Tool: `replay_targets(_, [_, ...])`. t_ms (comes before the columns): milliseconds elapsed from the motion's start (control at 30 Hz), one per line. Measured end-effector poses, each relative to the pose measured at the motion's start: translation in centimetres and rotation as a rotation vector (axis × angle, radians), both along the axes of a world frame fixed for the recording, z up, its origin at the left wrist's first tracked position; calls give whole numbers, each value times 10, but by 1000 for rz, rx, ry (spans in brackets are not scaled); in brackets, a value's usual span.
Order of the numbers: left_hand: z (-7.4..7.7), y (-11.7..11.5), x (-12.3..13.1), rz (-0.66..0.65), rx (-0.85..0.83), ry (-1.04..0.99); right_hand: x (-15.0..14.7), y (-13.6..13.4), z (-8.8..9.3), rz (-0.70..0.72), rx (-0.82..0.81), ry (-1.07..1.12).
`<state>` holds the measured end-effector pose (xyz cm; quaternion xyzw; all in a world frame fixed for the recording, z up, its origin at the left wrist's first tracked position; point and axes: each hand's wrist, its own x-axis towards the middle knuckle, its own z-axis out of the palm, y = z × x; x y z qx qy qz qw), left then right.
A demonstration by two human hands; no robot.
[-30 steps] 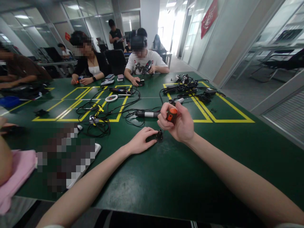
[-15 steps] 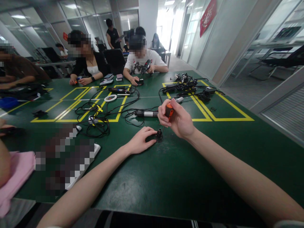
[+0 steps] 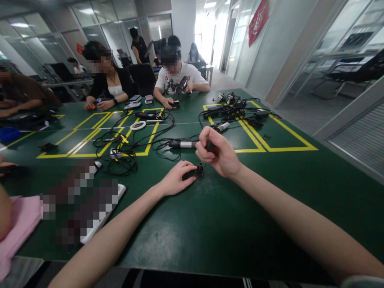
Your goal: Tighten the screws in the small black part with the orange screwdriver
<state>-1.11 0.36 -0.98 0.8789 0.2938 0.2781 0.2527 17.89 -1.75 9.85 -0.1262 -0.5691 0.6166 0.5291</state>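
Note:
My right hand (image 3: 219,154) is closed round the handle of a screwdriver (image 3: 211,148), of which only a dark bit shows between the fingers. Its thin shaft runs down to a small black part (image 3: 199,171) on the green table (image 3: 216,224). My left hand (image 3: 176,179) lies on the table just left of that part, with the fingertips pressed against it.
Tangled black cables (image 3: 120,154), a black and silver tool (image 3: 181,144) and a white ring (image 3: 138,125) lie beyond my hands among yellow tape outlines. More tools and cables (image 3: 237,110) sit at the far right. Other people sit at the far and left sides. A pink cloth (image 3: 18,228) lies at left.
My right hand has turned and dropped a little over the small part, so the orange handle seen earlier is now hidden in the fingers. My left hand has stayed in place.

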Motion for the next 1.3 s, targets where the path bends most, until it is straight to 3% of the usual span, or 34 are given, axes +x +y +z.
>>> replay_targets(167, [1,0,0,3,-4,3,0,5,-1,-48,25,-11])
replay_targets(333, [2,-1,0,-1,-10,1,6,13,-3,-248,122,-86])
replay_targets(633, [2,-1,0,8,-13,7,18,12,6,-625,571,-484])
replay_targets(1000, [1,0,-1,6,-16,16,39,9,26,-689,695,-959])
replay_targets(1300, [1,-1,-1,4,-12,4,42,-8,43,-725,807,-1218])
